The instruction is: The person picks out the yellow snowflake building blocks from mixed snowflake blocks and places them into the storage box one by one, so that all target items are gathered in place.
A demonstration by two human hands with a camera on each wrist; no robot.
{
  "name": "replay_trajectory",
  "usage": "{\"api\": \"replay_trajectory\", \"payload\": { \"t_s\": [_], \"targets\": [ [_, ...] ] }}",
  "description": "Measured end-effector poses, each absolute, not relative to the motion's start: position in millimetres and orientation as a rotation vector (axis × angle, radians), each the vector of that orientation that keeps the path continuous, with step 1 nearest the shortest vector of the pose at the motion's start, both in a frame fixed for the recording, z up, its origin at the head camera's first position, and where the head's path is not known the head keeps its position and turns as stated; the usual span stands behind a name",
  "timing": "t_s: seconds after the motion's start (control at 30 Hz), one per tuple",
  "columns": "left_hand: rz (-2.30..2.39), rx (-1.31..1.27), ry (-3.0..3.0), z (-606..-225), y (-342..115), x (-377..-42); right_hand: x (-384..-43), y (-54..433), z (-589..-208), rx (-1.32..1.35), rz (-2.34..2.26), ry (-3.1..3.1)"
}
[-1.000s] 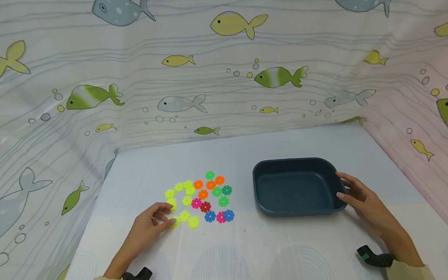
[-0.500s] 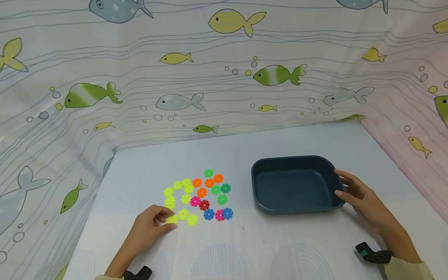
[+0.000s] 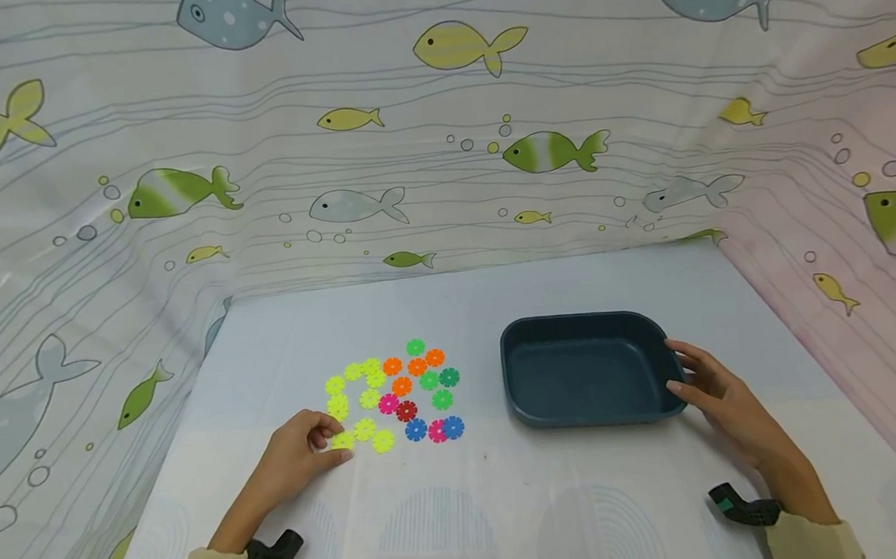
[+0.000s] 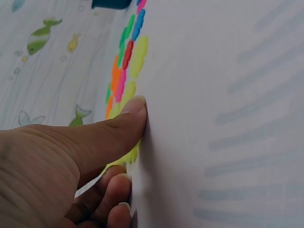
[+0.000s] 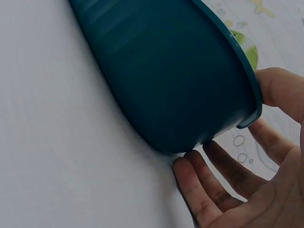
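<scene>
In the head view my left hand [image 3: 298, 454] rests on the table at the left end of a group of notched plastic discs. Its thumb and curved fingers stand apart around a yellow disc [image 3: 342, 441] that lies flat. Seen from the left wrist, the thumb [image 4: 107, 135] is extended and the other fingers are curled behind it. My right hand [image 3: 724, 401] holds the right end of a dark teal rectangular tray [image 3: 589, 415], thumb at the rim. Its fingers [image 5: 192, 178] press against the tray's outer wall in the right wrist view. Nothing lies inside the tray.
More discs lie between the left hand and the tray: several yellow, orange [image 3: 402, 386] and green [image 3: 441, 399] ones, a dark red one [image 3: 406, 411], plus pink [image 3: 389, 404] and blue [image 3: 416, 430] ones. A fish-print curtain [image 3: 465, 162] borders the white table [image 3: 488, 511].
My left hand has shifted slightly toward the front of the table, showing more of the yellow disc by its fingers. The right hand keeps its hold on the tray.
</scene>
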State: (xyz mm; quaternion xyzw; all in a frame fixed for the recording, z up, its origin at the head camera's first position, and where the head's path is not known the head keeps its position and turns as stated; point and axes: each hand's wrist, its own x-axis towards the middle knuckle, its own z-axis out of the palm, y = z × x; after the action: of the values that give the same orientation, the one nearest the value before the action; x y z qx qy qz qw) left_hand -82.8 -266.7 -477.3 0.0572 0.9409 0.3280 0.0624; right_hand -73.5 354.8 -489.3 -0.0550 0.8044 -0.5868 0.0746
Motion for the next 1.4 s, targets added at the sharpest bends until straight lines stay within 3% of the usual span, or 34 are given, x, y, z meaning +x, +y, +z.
{"api": "replay_trajectory", "payload": {
  "t_s": [0.43,1.4],
  "targets": [
    [1.063,0.287,2.888,-480.2,-264.8,-79.1,-71.7,356.0,-492.6,-0.158,-1.740,2.428],
    [1.337,0.197,2.739,-469.0,-256.0,-89.6,-74.3,352.6,-488.0,-0.125,-1.666,2.508]
  ]
}}
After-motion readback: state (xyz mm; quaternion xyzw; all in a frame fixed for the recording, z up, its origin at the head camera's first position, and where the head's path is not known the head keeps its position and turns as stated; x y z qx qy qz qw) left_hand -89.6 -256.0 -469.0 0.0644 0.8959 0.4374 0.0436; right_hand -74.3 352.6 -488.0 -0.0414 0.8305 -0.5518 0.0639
